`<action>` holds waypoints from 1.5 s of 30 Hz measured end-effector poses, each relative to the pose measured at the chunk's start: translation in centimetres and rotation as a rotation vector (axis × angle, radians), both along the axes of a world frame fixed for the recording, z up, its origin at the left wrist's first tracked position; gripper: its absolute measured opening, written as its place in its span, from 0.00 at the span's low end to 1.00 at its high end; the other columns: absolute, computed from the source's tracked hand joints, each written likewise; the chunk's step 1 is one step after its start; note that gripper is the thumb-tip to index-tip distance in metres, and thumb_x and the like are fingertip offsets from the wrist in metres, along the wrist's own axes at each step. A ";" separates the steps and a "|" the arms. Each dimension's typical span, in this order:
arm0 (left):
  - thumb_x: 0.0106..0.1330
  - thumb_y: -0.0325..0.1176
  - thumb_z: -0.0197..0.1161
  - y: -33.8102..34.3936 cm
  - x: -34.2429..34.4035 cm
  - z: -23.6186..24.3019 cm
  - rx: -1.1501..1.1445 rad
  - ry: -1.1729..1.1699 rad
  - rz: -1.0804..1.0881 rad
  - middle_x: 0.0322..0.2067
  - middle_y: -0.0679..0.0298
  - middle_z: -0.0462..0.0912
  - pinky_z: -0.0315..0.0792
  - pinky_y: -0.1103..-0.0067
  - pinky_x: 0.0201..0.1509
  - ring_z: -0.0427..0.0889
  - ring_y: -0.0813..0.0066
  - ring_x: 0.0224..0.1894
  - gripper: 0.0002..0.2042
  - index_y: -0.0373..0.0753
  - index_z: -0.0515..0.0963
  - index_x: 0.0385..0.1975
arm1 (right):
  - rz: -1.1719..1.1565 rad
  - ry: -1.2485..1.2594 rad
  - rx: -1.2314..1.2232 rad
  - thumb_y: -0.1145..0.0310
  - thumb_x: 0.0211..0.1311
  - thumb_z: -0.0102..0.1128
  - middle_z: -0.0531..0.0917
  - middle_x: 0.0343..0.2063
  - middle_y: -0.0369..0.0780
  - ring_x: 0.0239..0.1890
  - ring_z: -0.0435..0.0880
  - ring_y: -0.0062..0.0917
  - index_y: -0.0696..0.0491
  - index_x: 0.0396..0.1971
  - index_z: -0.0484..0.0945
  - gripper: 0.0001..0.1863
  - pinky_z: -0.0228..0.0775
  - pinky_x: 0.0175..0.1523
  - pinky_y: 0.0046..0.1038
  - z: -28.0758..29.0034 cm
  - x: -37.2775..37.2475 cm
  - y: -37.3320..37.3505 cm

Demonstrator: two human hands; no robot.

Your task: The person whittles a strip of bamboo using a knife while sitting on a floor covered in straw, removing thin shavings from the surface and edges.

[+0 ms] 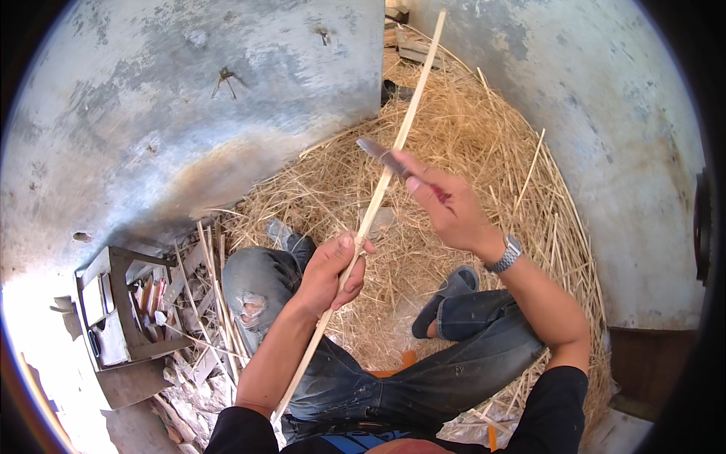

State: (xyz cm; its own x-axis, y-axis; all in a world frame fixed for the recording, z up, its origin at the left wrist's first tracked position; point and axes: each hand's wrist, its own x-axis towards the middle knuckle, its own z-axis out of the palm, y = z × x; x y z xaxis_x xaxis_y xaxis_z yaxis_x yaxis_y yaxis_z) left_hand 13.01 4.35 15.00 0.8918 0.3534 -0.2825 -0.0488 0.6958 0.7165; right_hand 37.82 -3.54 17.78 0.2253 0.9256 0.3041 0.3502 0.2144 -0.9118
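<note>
A long, pale strip of split wood or bamboo (378, 193) slants from my lap up to the far wall. My left hand (333, 272) is closed around its lower part, above my left knee. My right hand (446, 204) grips a knife (382, 155), its blade pointing left and lying across the strip farther up. Most of the knife's handle is hidden in the fist. A dark red patch shows on that hand; whether it is part of the handle I cannot tell.
Straw-like shavings (469, 113) cover the floor beneath and ahead. Grey, worn walls (189, 98) stand on both sides. At the left is a wooden frame or stool (140, 310) with scraps in it, beside several upright strips (212, 280). More strips (560, 250) lie along the right wall.
</note>
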 end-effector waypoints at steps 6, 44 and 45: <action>0.86 0.48 0.42 -1.0 0.3 1.0 -0.133 -0.050 -0.074 0.13 0.72 0.59 0.54 0.84 0.08 0.57 0.84 0.05 0.27 0.52 0.53 0.80 | -0.332 -0.373 0.025 0.70 0.76 0.57 0.77 0.16 0.35 0.17 0.67 0.15 0.44 0.70 0.76 0.24 0.60 0.24 0.25 0.7 4.6 0.4; 0.85 0.37 0.43 0.4 -0.4 0.9 -0.357 -0.245 0.101 0.16 0.72 0.61 0.53 0.86 0.10 0.56 0.84 0.07 0.23 0.39 0.61 0.76 | 0.289 0.222 -0.410 0.64 0.74 0.66 0.83 0.25 0.30 0.27 0.74 0.13 0.49 0.66 0.80 0.23 0.69 0.34 0.23 3.6 -2.4 -1.7; 0.85 0.37 0.43 0.4 -0.4 1.0 -0.356 -0.242 0.102 0.16 0.72 0.61 0.53 0.86 0.10 0.56 0.84 0.07 0.23 0.39 0.61 0.76 | 0.157 0.097 -0.344 0.65 0.74 0.64 0.83 0.25 0.32 0.26 0.75 0.15 0.48 0.68 0.78 0.24 0.69 0.34 0.25 3.5 -1.5 -1.4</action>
State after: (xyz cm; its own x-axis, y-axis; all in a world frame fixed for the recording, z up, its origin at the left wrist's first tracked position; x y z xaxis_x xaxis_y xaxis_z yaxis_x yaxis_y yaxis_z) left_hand 12.65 4.75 16.02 0.9130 0.3610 -0.1901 -0.2664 0.8803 0.3925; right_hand 36.30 -4.97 21.31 0.0849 0.9953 -0.0455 0.2457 -0.0652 -0.9671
